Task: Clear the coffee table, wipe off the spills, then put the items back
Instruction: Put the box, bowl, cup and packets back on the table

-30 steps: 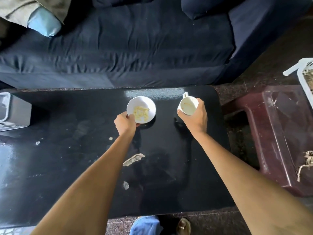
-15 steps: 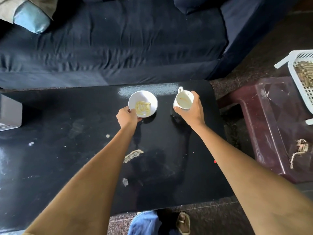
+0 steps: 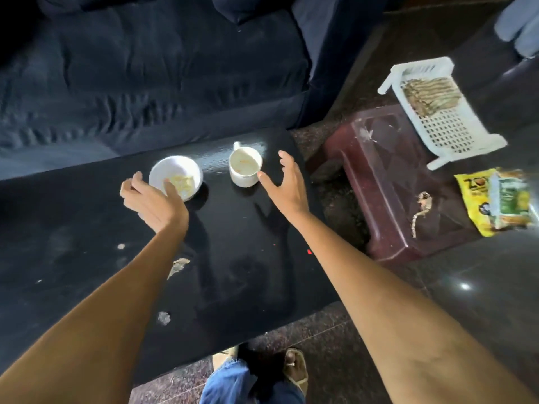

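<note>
Behind left hand [image 3: 151,199], bowl [image 3: 176,177] rim

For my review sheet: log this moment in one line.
left hand open beside bowl | right hand open beside cup | both on coffee table | spills unwiped

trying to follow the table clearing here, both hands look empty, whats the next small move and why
Probably close the right hand round the cup and lift it off the table. That hand is open, its thumb right beside the cup. The left hand hovers open by the bowl. Both dishes stand on the table, and the crumbs can't be wiped until they go.
</note>
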Tool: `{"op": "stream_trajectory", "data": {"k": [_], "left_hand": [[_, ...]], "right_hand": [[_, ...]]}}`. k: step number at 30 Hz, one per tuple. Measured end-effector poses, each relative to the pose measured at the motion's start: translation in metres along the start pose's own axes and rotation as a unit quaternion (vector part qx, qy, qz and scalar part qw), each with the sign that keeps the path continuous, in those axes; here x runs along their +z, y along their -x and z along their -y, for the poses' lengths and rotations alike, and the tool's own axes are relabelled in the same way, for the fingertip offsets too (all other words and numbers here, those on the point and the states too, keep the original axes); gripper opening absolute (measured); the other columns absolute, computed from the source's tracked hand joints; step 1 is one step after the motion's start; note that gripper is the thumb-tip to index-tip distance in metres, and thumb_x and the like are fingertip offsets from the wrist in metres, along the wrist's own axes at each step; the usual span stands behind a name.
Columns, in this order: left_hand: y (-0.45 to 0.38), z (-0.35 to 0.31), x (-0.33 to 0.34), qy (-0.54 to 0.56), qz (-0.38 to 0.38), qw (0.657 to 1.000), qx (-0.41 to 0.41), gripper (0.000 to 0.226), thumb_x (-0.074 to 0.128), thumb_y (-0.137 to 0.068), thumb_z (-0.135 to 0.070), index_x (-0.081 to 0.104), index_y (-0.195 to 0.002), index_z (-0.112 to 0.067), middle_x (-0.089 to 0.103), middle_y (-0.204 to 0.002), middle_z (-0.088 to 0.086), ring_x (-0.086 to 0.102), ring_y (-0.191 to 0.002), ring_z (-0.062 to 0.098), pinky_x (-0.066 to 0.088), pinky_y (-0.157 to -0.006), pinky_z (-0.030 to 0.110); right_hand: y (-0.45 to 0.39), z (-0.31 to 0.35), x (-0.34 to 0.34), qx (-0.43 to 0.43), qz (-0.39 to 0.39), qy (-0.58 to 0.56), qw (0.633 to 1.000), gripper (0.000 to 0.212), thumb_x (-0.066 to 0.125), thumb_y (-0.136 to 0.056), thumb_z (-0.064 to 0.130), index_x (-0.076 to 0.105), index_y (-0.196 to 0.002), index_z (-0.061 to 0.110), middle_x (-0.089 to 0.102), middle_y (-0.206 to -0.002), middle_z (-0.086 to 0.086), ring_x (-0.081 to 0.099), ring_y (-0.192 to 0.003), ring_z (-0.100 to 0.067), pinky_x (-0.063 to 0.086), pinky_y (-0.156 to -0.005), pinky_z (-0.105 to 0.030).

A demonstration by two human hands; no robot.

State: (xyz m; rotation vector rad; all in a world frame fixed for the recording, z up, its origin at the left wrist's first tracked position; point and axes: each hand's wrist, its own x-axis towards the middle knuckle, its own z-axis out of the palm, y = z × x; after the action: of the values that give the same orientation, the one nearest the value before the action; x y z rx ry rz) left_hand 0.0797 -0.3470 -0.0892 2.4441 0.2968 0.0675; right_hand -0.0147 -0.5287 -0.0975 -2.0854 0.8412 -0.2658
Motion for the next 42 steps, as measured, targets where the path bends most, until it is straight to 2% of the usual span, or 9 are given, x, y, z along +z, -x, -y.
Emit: {"op": "stream_trajectory", "data": {"k": [6, 11, 20, 24, 29, 33, 36, 38, 42], "left_hand": [[0.055, -0.058, 0.014, -0.016, 0.080, 0.982, 0.170, 0.051, 0.050, -0.092, -0.019, 0.036, -0.138, -0.005, 0.031, -0.143, 0.016, 0.032, -0.128, 0.036, 0.025, -0.105, 0.042], [0.123, -0.109, 0.029, -0.019, 0.130, 0.968, 0.215, 0.042, 0.048, -0.093, -0.020, 0.042, -0.132, -0.006, 0.034, -0.141, 0.015, 0.031, -0.129, 0.034, 0.031, -0.098, 0.046], [0.239, -0.176, 0.063, 0.005, 0.241, 0.916, 0.319, 0.036, 0.045, -0.096, -0.017, 0.048, -0.127, -0.001, 0.042, -0.133, 0.020, 0.035, -0.123, 0.034, 0.025, -0.103, 0.034], [0.283, -0.210, 0.084, 0.007, 0.258, 0.899, 0.354, 0.035, 0.042, -0.097, -0.019, 0.048, -0.126, -0.001, 0.042, -0.132, 0.019, 0.037, -0.121, 0.033, 0.031, -0.102, 0.038], [0.330, -0.240, 0.115, 0.037, 0.314, 0.890, 0.329, 0.033, 0.045, -0.096, -0.019, 0.051, -0.123, 0.000, 0.049, -0.129, 0.018, 0.043, -0.121, 0.031, 0.030, -0.099, 0.032], [0.361, -0.266, 0.142, 0.040, 0.391, 0.883, 0.257, 0.031, 0.046, -0.096, -0.018, 0.054, -0.118, 0.002, 0.058, -0.122, 0.019, 0.052, -0.115, 0.031, 0.033, -0.091, 0.029], [0.381, -0.280, 0.159, 0.039, 0.457, 0.868, 0.193, 0.028, 0.046, -0.096, -0.030, 0.059, -0.105, -0.008, 0.062, -0.112, 0.013, 0.057, -0.106, 0.027, 0.042, -0.091, 0.030], [0.392, -0.287, 0.167, 0.067, 0.486, 0.859, 0.147, 0.037, 0.046, -0.094, -0.042, 0.058, -0.108, -0.010, 0.059, -0.110, 0.009, 0.058, -0.104, 0.025, 0.046, -0.092, 0.032], [0.408, -0.301, 0.183, 0.090, 0.515, 0.849, 0.080, 0.073, 0.052, -0.082, -0.063, 0.045, -0.132, -0.010, 0.051, -0.130, 0.009, 0.055, -0.115, 0.027, 0.049, -0.096, 0.044]], "right_hand": [[0.023, -0.024, -0.078, -0.046, -0.106, 0.011, 0.993, 0.048, 0.063, -0.087, 0.026, 0.048, -0.128, 0.007, 0.055, -0.125, -0.009, 0.052, -0.115, -0.026, 0.045, -0.094, -0.041], [0.043, -0.051, -0.152, -0.084, -0.163, 0.057, 0.981, 0.038, 0.060, -0.089, 0.024, 0.054, -0.121, 0.004, 0.061, -0.117, -0.010, 0.058, -0.105, -0.025, 0.048, -0.089, -0.038], [0.059, -0.106, -0.287, -0.100, -0.287, 0.092, 0.948, 0.034, 0.045, -0.089, 0.026, 0.061, -0.107, 0.002, 0.065, -0.099, -0.012, 0.060, -0.091, -0.028, 0.046, -0.081, -0.031], [0.059, -0.145, -0.342, -0.068, -0.323, 0.112, 0.937, 0.030, 0.053, -0.086, 0.017, 0.059, -0.111, 0.001, 0.065, -0.106, -0.013, 0.058, -0.099, -0.031, 0.040, -0.085, -0.029], [0.064, -0.192, -0.382, 0.038, -0.286, 0.091, 0.953, 0.045, 0.057, -0.086, 0.024, 0.050, -0.126, 0.005, 0.057, -0.121, -0.013, 0.051, -0.112, -0.027, 0.041, -0.095, -0.039], [0.051, -0.216, -0.401, 0.137, -0.241, 0.049, 0.960, 0.056, 0.058, -0.088, 0.036, 0.045, -0.134, 0.008, 0.049, -0.132, -0.013, 0.042, -0.124, -0.025, 0.037, -0.102, -0.038], [0.038, -0.229, -0.407, 0.190, -0.190, 0.047, 0.962, 0.062, 0.054, -0.088, 0.048, 0.042, -0.135, 0.010, 0.043, -0.137, -0.013, 0.038, -0.128, -0.027, 0.036, -0.104, -0.043], [0.030, -0.237, -0.408, 0.211, -0.180, 0.022, 0.961, 0.061, 0.047, -0.090, 0.052, 0.041, -0.136, 0.011, 0.042, -0.138, -0.013, 0.038, -0.128, -0.028, 0.035, -0.105, -0.046], [0.018, -0.250, -0.411, 0.264, -0.165, -0.034, 0.950, 0.054, 0.034, -0.098, 0.046, 0.040, -0.137, 0.010, 0.048, -0.136, -0.014, 0.047, -0.124, -0.030, 0.039, -0.102, -0.043]]}}
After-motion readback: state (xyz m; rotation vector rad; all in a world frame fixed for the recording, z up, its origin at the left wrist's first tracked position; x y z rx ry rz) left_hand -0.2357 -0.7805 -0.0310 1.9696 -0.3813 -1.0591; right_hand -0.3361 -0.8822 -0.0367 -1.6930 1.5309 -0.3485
